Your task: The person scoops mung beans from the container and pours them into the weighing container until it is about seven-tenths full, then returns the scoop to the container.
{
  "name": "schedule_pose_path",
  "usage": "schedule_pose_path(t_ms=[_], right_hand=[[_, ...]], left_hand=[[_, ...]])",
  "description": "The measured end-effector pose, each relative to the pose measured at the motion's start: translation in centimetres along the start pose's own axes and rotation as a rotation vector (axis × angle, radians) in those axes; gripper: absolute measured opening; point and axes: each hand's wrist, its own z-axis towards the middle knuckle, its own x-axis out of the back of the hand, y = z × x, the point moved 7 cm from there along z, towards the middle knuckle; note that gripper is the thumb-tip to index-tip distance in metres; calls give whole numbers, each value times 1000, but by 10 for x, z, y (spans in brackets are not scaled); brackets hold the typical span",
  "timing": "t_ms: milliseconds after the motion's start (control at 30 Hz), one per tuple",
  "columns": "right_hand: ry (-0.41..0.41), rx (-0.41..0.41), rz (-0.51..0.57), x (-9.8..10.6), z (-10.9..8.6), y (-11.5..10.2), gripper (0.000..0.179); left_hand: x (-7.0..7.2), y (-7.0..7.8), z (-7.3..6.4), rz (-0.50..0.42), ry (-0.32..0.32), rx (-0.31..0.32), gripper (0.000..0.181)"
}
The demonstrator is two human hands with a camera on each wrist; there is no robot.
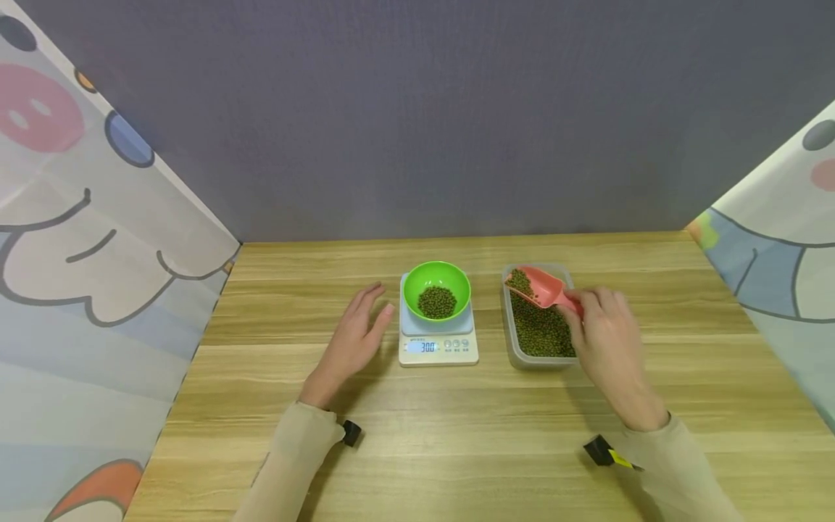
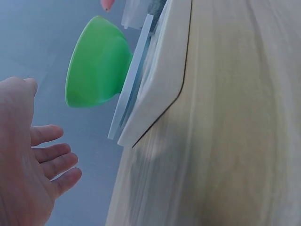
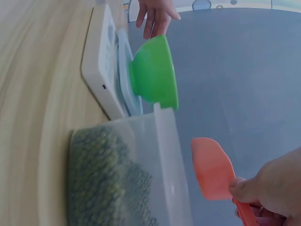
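My right hand (image 1: 609, 344) grips the handle of a red scoop (image 1: 546, 284) above a clear plastic container (image 1: 538, 362). Mung beans (image 1: 520, 281) lie in the scoop, and many more mung beans (image 1: 541, 330) fill part of the container. Left of it, a green bowl (image 1: 442, 270) with some beans in its bottom sits on a white kitchen scale (image 1: 411, 357), whose display reads 30.0. My left hand (image 1: 355, 341) hovers beside the scale with fingers extended, touching nothing. In the right wrist view, the scoop (image 3: 214, 169) is held beyond the container's rim.
Scale and container stand side by side on a wood-grain table (image 1: 417, 449). A grey panel (image 1: 417, 123) rises along the table's back edge. Cartoon-printed sheets (image 1: 85, 304) flank it on both sides.
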Motion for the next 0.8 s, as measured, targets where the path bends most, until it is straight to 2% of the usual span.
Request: schedule_pose_path(t_ms=[267, 533, 800], right_hand=[[-34, 57, 35, -7, 17, -20, 23], [-56, 106, 55, -17, 26, -36, 24], [6, 192, 51, -26, 29, -55, 23]], left_hand=[[-2, 8, 5, -8, 7, -42, 60], [-5, 15, 10, -25, 14, -46, 60], [-5, 29, 12, -58, 30, -98, 60]])
